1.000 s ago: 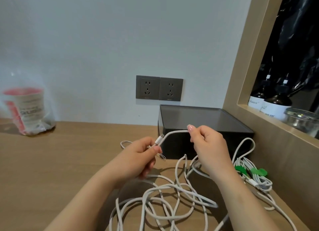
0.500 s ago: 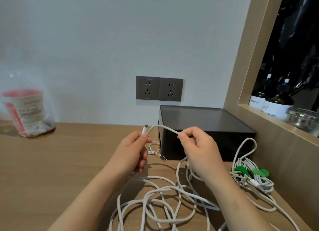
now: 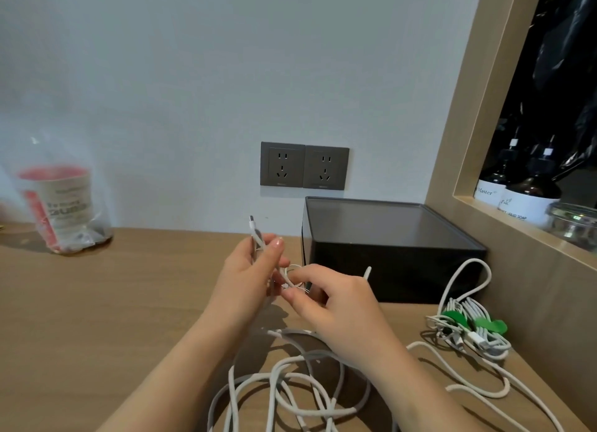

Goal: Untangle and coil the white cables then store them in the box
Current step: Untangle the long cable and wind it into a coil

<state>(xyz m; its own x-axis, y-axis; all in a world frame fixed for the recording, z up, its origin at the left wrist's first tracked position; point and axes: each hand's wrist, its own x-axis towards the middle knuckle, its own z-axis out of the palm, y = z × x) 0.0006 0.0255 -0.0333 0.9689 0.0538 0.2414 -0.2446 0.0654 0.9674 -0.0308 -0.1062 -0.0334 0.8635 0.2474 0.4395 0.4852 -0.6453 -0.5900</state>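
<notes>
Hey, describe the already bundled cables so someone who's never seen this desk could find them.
Find the black box against the wall under the sockets. Just in front of its right end, beside the wooden side panel, lies a coiled white cable bundle. Unlike the loose tangle in the foreground, it wears green ties.

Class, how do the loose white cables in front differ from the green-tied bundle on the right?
The loose cables sprawl in wide tangled loops; the bundle is gathered tightly. The bundle wears green ties; the loose cables show none. Both are white, on the desk, outside the box.
</notes>
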